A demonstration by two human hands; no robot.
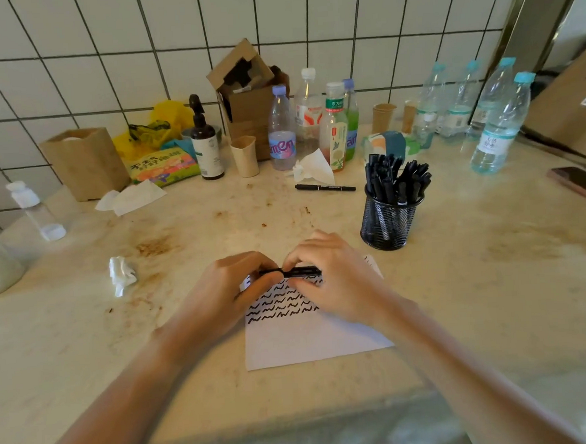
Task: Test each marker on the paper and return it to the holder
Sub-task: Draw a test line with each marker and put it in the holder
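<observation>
Both hands are on one black marker [289, 272], held level just over the scribbled paper [309, 337]: left hand [227, 287] pinches one end, right hand [326, 278] the other. It's probably light, stiff, slick plastic, so I'd grip the barrel mid-length. The mesh holder [389, 222] sits near, to the right.

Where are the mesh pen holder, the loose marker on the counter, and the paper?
mesh pen holder [387, 223], head view, front wall.
loose marker [324, 187], head view, mid barrel.
paper [309, 341], head view, blank lower part.

Bare counter [477, 279] lies lower right and lower left of the frame. The holder [389, 221] stands right of centre, a loose marker [324, 187] just left of it, bottles [313, 124] crowding the upper middle, crumpled tissue [121, 275] at centre left.
</observation>
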